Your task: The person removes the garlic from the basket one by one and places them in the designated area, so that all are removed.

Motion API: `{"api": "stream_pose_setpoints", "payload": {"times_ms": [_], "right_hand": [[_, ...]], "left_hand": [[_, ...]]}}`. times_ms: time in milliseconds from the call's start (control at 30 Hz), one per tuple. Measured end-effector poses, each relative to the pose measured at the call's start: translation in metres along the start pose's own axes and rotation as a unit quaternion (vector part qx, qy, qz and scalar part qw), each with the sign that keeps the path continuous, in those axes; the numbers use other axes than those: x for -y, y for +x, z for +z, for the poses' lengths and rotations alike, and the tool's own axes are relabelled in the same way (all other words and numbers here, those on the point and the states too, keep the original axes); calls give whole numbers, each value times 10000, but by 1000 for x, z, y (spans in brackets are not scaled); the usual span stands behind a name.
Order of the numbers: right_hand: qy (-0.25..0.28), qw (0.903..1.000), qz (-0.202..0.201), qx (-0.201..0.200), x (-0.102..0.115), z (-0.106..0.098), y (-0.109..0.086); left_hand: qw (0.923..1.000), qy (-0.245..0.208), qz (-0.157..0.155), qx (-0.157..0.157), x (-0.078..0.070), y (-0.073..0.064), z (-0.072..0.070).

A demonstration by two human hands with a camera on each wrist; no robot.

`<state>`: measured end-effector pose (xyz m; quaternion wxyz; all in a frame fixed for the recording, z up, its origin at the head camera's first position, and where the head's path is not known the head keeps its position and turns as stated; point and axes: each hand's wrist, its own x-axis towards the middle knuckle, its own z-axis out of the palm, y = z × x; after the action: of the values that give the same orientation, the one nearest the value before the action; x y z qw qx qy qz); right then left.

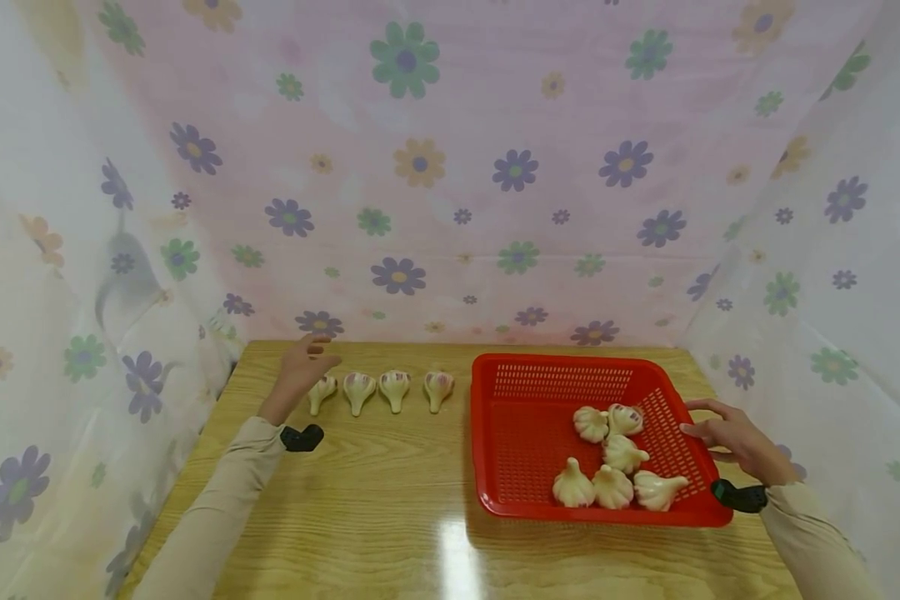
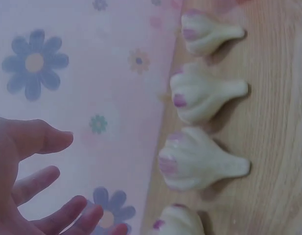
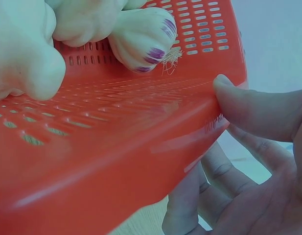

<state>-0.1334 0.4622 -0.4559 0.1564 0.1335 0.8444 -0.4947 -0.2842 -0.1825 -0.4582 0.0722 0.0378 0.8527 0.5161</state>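
My left hand (image 1: 300,377) hovers at the left end of a row of garlic bulbs (image 1: 358,390), with its fingers spread and nothing between them. In the head view it partly covers the leftmost garlic bulb (image 1: 323,388). The left wrist view has the bulbs (image 2: 204,159) lying apart from the hand, stems all pointing one way. At the right, my right hand (image 1: 742,440) grips the side rim of a red plastic basket (image 1: 525,454). Its thumb (image 3: 253,105) presses on the rim and the other fingers curl below, outside the wall. Several more garlic bulbs (image 1: 612,487) lie inside the basket.
Everything stands on a wood-grain table (image 1: 375,500). A flower-printed curtain (image 1: 450,233) rises behind its back edge and hangs on both sides. The basket takes up the table's right half, and the garlic row lies along the back left.
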Motion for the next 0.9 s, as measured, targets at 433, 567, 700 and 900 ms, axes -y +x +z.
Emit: {"api": "stream_pose_setpoints", "payload": {"times_ms": [433, 567, 700, 900], "right_hand": [[-72, 9998, 161, -2, 0, -3, 3], [-73, 9998, 163, 9, 1, -3, 4], [-58, 9999, 137, 29, -1, -3, 5], [-35, 9999, 151, 33, -1, -4, 5]], "left_hand": [[9980, 268, 402, 416, -47, -7, 22], [9971, 306, 455, 535, -61, -11, 31], [9954, 228, 525, 774, -73, -14, 40], [9896, 348, 819, 1130, -85, -17, 51]]}}
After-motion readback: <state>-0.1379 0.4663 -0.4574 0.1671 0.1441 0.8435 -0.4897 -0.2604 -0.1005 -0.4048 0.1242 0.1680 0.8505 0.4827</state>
